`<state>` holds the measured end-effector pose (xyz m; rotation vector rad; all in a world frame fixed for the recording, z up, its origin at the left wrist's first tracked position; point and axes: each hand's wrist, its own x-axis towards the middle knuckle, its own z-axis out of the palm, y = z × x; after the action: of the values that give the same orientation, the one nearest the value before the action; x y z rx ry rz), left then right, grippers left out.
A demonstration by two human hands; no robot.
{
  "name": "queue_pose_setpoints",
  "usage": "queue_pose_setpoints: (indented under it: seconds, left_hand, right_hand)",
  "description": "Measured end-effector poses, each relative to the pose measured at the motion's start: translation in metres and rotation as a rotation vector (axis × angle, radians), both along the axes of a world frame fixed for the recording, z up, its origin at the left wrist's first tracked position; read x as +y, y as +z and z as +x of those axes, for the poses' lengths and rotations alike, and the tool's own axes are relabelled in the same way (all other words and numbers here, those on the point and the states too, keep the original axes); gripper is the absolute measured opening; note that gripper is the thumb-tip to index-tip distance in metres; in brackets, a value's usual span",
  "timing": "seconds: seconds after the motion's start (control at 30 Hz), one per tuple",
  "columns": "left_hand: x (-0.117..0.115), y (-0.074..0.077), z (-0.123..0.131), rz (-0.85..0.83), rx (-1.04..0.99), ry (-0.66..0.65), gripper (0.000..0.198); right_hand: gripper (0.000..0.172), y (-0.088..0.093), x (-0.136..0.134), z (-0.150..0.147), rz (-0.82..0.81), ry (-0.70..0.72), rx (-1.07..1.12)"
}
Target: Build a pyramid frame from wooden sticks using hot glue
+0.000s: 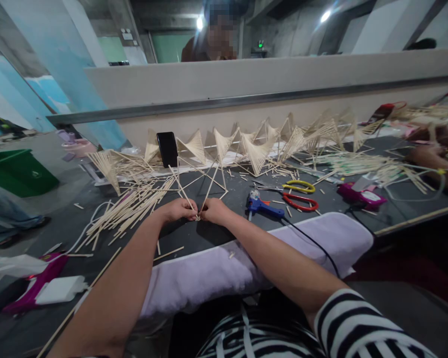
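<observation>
My left hand (pixel 179 210) and my right hand (pixel 213 210) meet at the table's near middle, both pinched on the near corner of a thin wooden stick frame (pixel 203 181). The frame's sticks rise away from my fingers toward the back. A loose pile of sticks (pixel 129 206) lies just left of my left hand. A blue glue gun (pixel 263 206) rests just right of my right hand, its black cord trailing over a lilac towel (pixel 246 258) under my forearms.
Finished fan-shaped stick pieces (pixel 257 144) line the back of the dark table (pixel 209 238). Yellow scissors (pixel 300 186), red scissors (pixel 300 201), a pink glue gun (pixel 360 194), a black phone (pixel 167 148). Another person's hands (pixel 429 149) at right; someone sits behind the partition (pixel 246 79).
</observation>
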<state>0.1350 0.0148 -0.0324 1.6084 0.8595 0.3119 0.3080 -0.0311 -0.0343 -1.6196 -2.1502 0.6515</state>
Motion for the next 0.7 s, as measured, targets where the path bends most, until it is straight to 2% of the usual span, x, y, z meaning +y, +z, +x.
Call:
queue_pose_setpoints:
  seconds: [0.27,0.7]
  left_hand:
    - [-0.0004,-0.0007,-0.0001,-0.006,-0.003,0.008,0.029]
    - [0.0015,-0.0029,-0.0009,-0.016,-0.012,0.007,0.03]
  right_hand:
    - [0.017,0.0048,-0.0026,0.0001,-0.007,-0.001,-0.005]
    - [0.017,0.0008,0.0,0.0003,0.006,0.013,0.006]
